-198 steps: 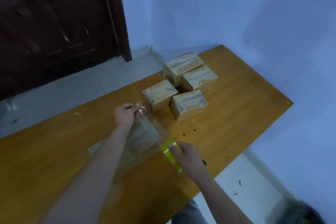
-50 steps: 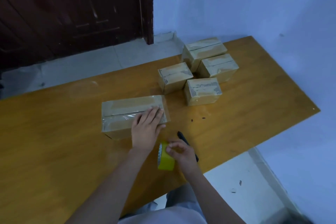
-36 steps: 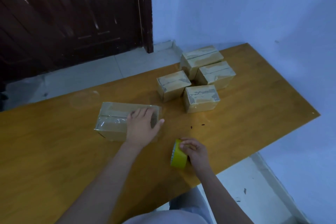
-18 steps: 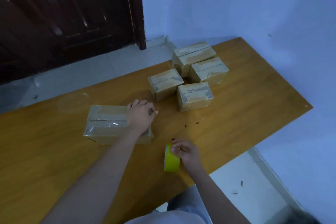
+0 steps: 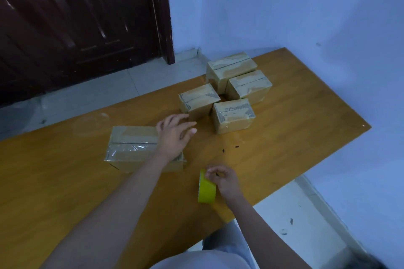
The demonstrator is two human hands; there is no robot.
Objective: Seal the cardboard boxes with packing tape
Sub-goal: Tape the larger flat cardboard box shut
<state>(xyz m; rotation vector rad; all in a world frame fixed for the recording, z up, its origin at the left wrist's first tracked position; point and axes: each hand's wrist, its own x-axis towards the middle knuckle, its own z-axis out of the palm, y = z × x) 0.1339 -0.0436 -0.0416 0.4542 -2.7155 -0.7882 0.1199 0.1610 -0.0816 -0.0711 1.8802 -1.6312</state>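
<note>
Near edge of the orange-brown wooden bench (image 5: 284, 148): right hand (image 5: 223, 180) sits by the bench's near edge, grip curled round the top of a yellow-green roll of packing tape (image 5: 206, 190), which stands on its rim on the bench. Something small and dark shows between the fingers; cannot tell what.

Just beyond, toward the bench's middle: a long brown cardboard box with clear tape over its top (image 5: 133, 148), lying flat. Left forearm crosses its right end. Left hand (image 5: 175, 134) is past that end, fingers straight and spread, grip holding nothing; whether the palm touches the box cannot be told.

Two small dark specks (image 5: 229, 148) on the bare wood to the right of the hand.

Far side, toward the bench's far right corner: four smaller taped cardboard boxes (image 5: 234, 114) clustered close together, all closed, contents not visible. Dark markings on the two nearer ones, too blurred to read.

Beyond the bench: pale tiled floor (image 5: 87, 94), dark brown panelled wooden door (image 5: 76, 17) at left, light blue walls (image 5: 284, 6) meeting in a corner. Light is dim. Pale clothing at the bottom of the frame, cut off.
</note>
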